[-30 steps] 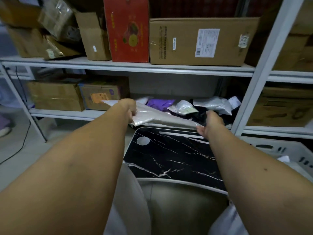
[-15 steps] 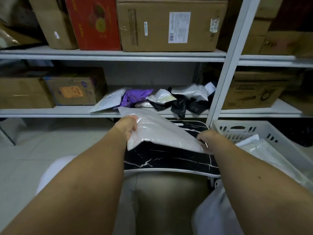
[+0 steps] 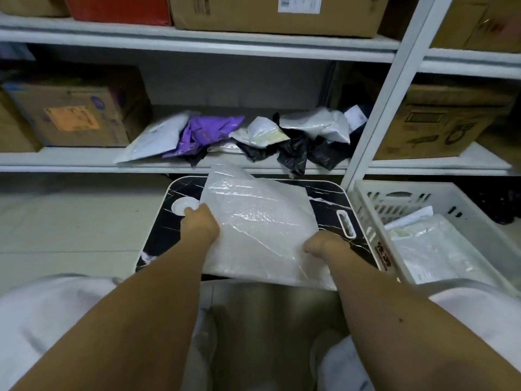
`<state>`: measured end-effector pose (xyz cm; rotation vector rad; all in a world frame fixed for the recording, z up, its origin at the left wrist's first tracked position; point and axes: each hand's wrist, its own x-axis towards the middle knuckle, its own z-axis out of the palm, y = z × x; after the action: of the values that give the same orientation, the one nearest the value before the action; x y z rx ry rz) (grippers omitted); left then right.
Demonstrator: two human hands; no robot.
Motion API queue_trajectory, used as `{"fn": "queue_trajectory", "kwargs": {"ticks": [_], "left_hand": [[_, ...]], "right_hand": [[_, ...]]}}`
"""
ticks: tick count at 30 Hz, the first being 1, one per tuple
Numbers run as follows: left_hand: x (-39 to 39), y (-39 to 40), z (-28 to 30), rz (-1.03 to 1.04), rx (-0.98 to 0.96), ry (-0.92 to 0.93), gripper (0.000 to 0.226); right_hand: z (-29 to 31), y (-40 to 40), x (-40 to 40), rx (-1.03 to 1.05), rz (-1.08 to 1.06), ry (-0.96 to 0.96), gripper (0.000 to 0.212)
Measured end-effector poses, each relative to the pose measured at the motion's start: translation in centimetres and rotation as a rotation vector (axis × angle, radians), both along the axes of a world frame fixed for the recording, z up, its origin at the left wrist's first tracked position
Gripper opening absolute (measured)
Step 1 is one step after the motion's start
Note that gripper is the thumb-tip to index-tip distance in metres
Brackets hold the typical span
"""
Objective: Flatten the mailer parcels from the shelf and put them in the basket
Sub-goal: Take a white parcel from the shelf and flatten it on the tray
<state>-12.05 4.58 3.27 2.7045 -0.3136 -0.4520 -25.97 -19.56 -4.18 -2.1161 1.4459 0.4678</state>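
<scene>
A small black marble-patterned table [image 3: 324, 221] stands on the pale tiled floor [image 3: 70, 221], with a round white recess [image 3: 184, 206] near its far left corner and an oblong slot [image 3: 346, 223] by its right edge. Brown cardboard boxes [image 3: 76, 111] and a red box [image 3: 118, 8] stand further back.

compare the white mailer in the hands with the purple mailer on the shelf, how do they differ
The white mailer is pale and translucent; the purple mailer is vivid purple. The white one is spread nearly flat over the black tray, gripped by the left hand and right hand; the purple one lies crumpled and untouched on the shelf. Both are soft plastic.
</scene>
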Motion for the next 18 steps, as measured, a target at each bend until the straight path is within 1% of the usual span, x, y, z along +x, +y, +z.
{"fn": "queue_trajectory", "kwargs": {"ticks": [2,4,6,8,9,11,12,14,17,18], "left_hand": [[-0.6,-0.5,-0.7,0.072,0.176,-0.072,0.046],[-1.2,-0.9,-2.0,0.037,0.312,-0.175,0.058],[-2.0,-1.5,-3.8,-0.133,0.314,-0.296,0.065],[-3.4,-2.4,-5.4,-0.325,0.267,-0.4,0.065],[-4.2,-3.0,-6.3,-0.402,0.253,-0.424,0.065],[-5.6,-4.0,-7.9,-0.527,0.26,-0.442,0.064],[-6.1,-4.2,-8.7,-0.566,0.263,-0.436,0.065],[-6.8,-4.1,-9.8,-0.583,0.245,-0.381,0.067],[-6.7,-3.8,-11.2,-0.586,0.214,-0.283,0.069],[-6.5,-3.8,-11.3,-0.591,0.222,-0.271,0.069]], "right_hand": [[4.5,4.4,-0.7,-0.071,0.169,-0.017,0.062],[5.5,6.2,-0.5,-0.148,0.297,-0.093,0.061],[4.5,7.1,0.0,-0.203,0.401,-0.15,0.061],[2.5,7.9,0.4,-0.272,0.464,-0.162,0.061],[1.6,8.3,0.4,-0.33,0.495,-0.169,0.061],[0.1,8.8,-0.2,-0.414,0.52,-0.155,0.064],[-0.7,8.9,-0.7,-0.424,0.524,-0.124,0.065],[-2.1,8.9,-1.8,-0.419,0.542,-0.076,0.069],[-3.2,8.9,-2.2,-0.441,0.552,-0.079,0.086],[-3.4,8.8,-2.1,-0.445,0.557,-0.078,0.086]]}}
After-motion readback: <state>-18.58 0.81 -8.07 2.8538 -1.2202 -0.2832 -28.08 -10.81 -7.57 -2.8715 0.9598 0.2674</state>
